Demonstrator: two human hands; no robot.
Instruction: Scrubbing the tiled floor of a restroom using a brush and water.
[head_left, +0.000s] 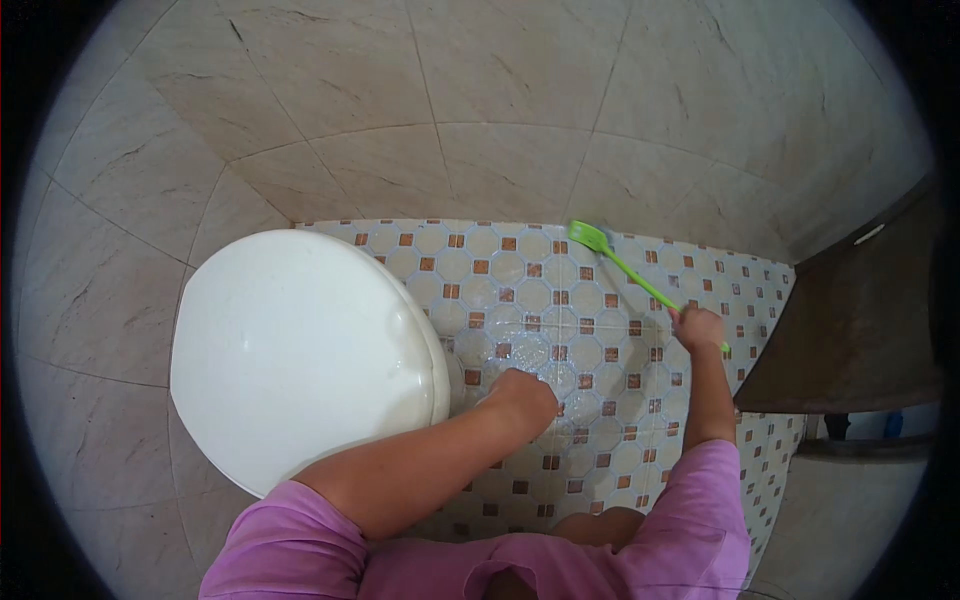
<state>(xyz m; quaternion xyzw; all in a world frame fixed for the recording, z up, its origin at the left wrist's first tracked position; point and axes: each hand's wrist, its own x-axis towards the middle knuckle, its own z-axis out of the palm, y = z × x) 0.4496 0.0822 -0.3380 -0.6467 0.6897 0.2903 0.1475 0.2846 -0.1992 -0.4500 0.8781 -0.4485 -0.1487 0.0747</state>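
My right hand (699, 328) grips the handle of a bright green long-handled scrub brush (637, 277). Its head is at the base of the tiled wall, against the floor's far edge. The bristles are mostly hidden beneath the head. Just right of the toilet, my left hand (523, 401) is curled into a fist above the floor, with its fingers turned under and nothing seen sticking out. Wet, shiny patches and some suds show on the patterned tile floor (536, 296) around that hand. The white toilet lid (300, 330) is down and hides most of the bowl.
Beige marbled wall tiles (510, 165) rise at the back and on the left. A dark brown door (862, 322) stands at the right, close to my right arm. Past its lower edge lies a raised sill (862, 450), with a dark item and a blue item behind it.
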